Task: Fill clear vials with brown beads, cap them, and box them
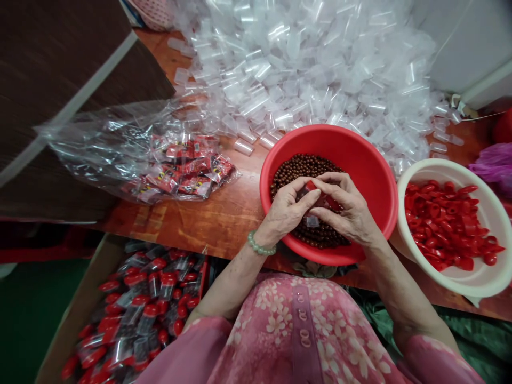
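Over a red basin [372, 176] of shiny brown balls [306, 162], both my hands are closed round one small clear plastic container [312, 221] with a red cap. My left hand [283, 209], with a green bead bracelet [260, 244] at its wrist, grips it from the left. Opposite, my right hand [352, 210] has its thumb and fingers against the container. Fingers cover much of it, so whether the cap is fully seated and what is inside cannot be made out. To the right, a white bowl [408, 173] holds many loose red caps [444, 224].
A large heap of clear plastic containers [280, 69] spreads across the back of the wooden table [180, 218]. Left lies a clear bag of red packets [180, 168] beside a dark carton [60, 106]. Below the edge, a box [76, 304] holds red-capped containers [140, 309].
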`<state>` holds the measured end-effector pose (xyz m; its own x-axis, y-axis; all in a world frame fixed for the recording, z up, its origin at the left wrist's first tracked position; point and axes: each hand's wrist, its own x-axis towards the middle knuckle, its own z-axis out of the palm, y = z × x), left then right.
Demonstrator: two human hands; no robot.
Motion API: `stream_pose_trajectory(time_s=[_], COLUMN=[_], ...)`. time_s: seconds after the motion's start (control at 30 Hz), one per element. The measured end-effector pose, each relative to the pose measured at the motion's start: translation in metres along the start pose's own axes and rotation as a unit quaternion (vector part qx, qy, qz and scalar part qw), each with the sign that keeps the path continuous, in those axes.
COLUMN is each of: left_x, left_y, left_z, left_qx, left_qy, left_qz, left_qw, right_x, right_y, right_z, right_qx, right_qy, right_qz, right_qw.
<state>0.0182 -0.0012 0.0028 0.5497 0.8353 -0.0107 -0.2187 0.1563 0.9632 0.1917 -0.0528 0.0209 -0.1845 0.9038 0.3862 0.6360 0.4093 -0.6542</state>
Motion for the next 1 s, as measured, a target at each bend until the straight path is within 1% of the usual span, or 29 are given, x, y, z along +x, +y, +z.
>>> stream_pose_trajectory(time_s=[0.07, 0.1, 0.17, 0.2, 0.3, 0.37, 0.4, 0.47, 0.53, 0.57, 0.63, 0.7, 0.77, 0.8, 0.9, 1.0], left_x=[0.002, 0.002, 0.003, 0.003, 0.002, 0.001, 0.001, 0.001, 0.001, 0.001, 0.001, 0.001, 0.001, 0.001, 0.0, 0.001], left_y=[0.0, 0.0, 0.0, 0.0, 0.001, 0.001, 0.001, 0.001, 0.0, 0.0, -0.002, -0.003, -0.004, -0.004, -0.003, -0.003], left_z=[0.001, 0.001, 0.0, 0.0, 0.0, 0.0, 0.0, 0.0, -0.001, -0.001, -0.001, -0.001, -0.001, 0.0, 0.0, 0.0], left_qx=[-0.036, -0.059, -0.095, -0.1, -0.071, -0.036, -0.02, 0.002, 0.018, 0.024, 0.033, 0.031, 0.007, -0.008, -0.027, 0.007], left_qy=[0.012, 0.015, 0.017, 0.016, 0.004, -0.002, -0.006, -0.013, -0.023, -0.027, -0.028, -0.024, -0.026, -0.031, -0.038, -0.026], left_qz=[-0.006, -0.016, -0.035, -0.04, -0.032, -0.019, -0.014, -0.007, -0.006, -0.009, -0.017, -0.026, -0.034, -0.039, -0.051, -0.041], left_qw=[0.999, 0.998, 0.995, 0.994, 0.997, 0.999, 1.0, 1.0, 1.0, 0.999, 0.999, 0.999, 0.999, 0.999, 0.998, 0.999], right_x=[-0.001, -0.003, -0.006, -0.007, -0.007, -0.005, -0.004, -0.002, -0.002, -0.002, -0.003, -0.004, -0.005, -0.005, -0.006, -0.006], right_y=[0.002, 0.003, 0.005, 0.005, 0.005, 0.003, 0.002, 0.0, 0.0, 0.0, 0.001, 0.002, 0.003, 0.002, -0.001, -0.006], right_z=[0.001, 0.002, 0.001, 0.0, -0.004, -0.006, -0.006, -0.005, -0.002, -0.001, 0.001, 0.002, 0.004, 0.005, 0.011, 0.018], right_qx=[0.026, 0.052, 0.128, 0.168, 0.253, 0.272, 0.273, 0.255, 0.211, 0.178, 0.09, -0.007, -0.083, -0.113, -0.191, -0.268], right_qy=[-0.002, 0.007, 0.04, 0.058, 0.108, 0.139, 0.155, 0.176, 0.18, 0.17, 0.127, 0.077, 0.046, 0.036, 0.013, 0.01], right_qz=[0.025, 0.046, 0.098, 0.128, 0.212, 0.242, 0.246, 0.235, 0.203, 0.178, 0.11, 0.027, -0.034, -0.049, -0.057, -0.052], right_qw=[0.999, 0.998, 0.986, 0.976, 0.938, 0.921, 0.917, 0.921, 0.939, 0.953, 0.982, 0.997, 0.995, 0.992, 0.98, 0.962])
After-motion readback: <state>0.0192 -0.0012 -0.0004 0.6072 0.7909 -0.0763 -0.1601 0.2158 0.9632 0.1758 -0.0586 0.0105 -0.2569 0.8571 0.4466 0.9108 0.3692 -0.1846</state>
